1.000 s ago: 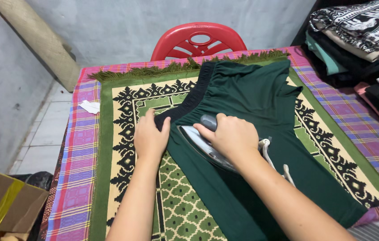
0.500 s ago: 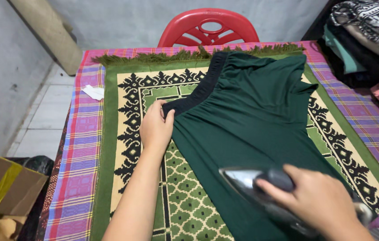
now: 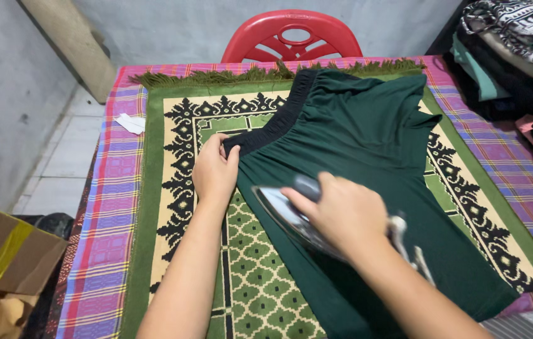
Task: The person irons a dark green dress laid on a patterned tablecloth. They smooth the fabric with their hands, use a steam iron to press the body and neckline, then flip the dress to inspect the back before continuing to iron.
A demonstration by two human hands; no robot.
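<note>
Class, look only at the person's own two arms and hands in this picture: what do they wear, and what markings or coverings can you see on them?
Both forearms are bare up to the frame's lower edge: no sleeve shows. The left hand wears no glove, and no ring, watch or bracelet is visible on it. The right hand is likewise ungloved, but it is motion-blurred, so small jewellery cannot be ruled out. No marks or tattoos show.

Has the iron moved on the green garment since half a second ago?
Yes. The iron in the right hand slid from the garment's near edge up toward the black waistband, near the left hand.
</note>
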